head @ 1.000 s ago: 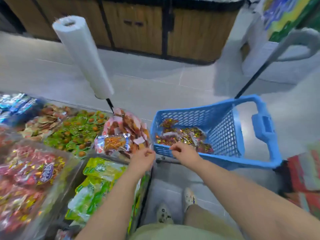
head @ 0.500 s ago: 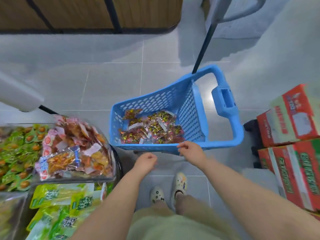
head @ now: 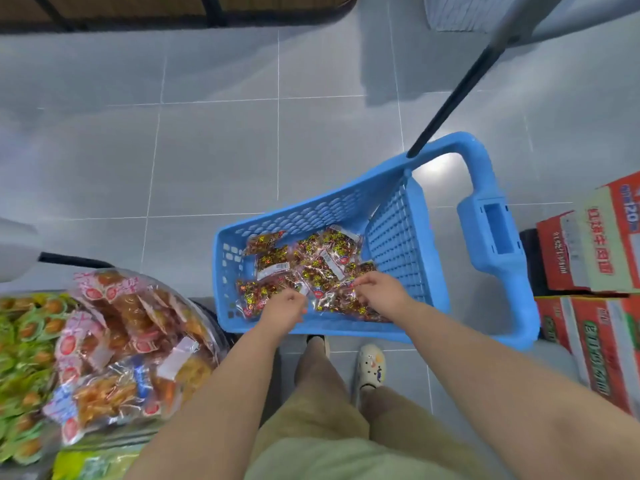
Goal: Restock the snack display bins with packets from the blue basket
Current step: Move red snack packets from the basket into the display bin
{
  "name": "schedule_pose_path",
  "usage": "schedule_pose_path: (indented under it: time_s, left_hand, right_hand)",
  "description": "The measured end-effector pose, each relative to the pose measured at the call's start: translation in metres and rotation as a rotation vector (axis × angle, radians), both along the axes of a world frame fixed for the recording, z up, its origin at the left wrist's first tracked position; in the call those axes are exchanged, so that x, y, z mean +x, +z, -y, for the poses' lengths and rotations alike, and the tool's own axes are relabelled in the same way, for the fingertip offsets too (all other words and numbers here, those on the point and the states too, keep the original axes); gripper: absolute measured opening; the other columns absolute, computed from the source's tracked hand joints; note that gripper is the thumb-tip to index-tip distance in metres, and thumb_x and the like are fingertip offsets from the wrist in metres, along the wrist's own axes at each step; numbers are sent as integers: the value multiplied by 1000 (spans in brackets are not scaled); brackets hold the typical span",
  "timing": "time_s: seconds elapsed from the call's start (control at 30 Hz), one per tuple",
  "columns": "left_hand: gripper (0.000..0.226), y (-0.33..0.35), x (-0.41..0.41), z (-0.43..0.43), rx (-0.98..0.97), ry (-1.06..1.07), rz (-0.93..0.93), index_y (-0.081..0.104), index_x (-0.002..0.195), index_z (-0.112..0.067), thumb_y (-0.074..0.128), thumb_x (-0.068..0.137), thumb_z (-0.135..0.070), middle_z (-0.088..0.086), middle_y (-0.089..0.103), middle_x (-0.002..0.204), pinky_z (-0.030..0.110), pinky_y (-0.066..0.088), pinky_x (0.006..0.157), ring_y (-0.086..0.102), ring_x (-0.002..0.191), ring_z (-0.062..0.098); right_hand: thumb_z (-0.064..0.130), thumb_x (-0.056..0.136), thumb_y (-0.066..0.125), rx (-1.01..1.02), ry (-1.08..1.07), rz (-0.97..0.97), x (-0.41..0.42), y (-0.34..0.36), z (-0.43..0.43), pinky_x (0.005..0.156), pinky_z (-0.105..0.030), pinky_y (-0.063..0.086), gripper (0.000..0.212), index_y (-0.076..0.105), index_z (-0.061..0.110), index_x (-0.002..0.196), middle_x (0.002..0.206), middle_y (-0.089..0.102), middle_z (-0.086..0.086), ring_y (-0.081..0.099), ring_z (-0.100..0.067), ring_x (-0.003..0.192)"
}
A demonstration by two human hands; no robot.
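The blue basket point(head: 498, 237) stands on the floor in front of me, holding several red-and-yellow snack packets point(head: 311, 261) in clear wrappers. Both my hands are inside it, low over the near packets. My left hand point(head: 282, 308) has its fingers curled at the edge of a clear packet on the near left. My right hand point(head: 379, 292) curls its fingertips onto packets near the basket's middle. The display bins lie at the left: a clear bin of orange and pink packets point(head: 128, 344) and a bin of green packets point(head: 24, 358).
Red and white cardboard boxes point(head: 595, 258) are stacked at the right, close to the basket handle. A black pole point(head: 450, 98) rises from the basket's far corner. A white roll point(head: 14, 247) juts in at the left. My feet point(head: 370, 368) stand on grey tiles behind the basket.
My view has dropped from the bins toward the basket. Both hands moved forward from the basket's near rim down into it, onto the packets.
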State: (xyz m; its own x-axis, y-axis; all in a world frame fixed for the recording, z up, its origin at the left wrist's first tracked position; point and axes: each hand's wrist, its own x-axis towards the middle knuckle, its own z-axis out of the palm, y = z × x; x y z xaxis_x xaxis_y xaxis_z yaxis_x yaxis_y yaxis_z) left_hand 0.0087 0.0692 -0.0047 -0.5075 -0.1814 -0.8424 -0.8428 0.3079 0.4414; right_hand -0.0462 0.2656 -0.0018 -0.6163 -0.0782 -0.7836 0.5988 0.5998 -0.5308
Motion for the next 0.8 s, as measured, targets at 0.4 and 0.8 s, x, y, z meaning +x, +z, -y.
schedule_pose_path:
  time_s: [0.4, 0.8]
  left_hand:
    - [25, -40, -36, 77, -16, -340, 335, 40, 74, -8, 40, 99, -12, 14, 42, 80, 31, 32, 66, 40, 70, 22]
    - [31, -103, -62, 102, 14, -132, 269, 42, 67, -20, 40, 98, -16, 15, 48, 80, 33, 32, 64, 45, 73, 21]
  right_hand:
    - [13, 95, 38, 190, 84, 311, -10, -50, 34, 44, -23, 26, 29, 40, 12, 66, 66, 43, -7, 33, -14, 51]
    - [24, 85, 64, 341, 189, 262, -75, -144, 78, 87, -19, 47, 59, 40, 9, 137, 139, 42, -16, 51, -24, 114]
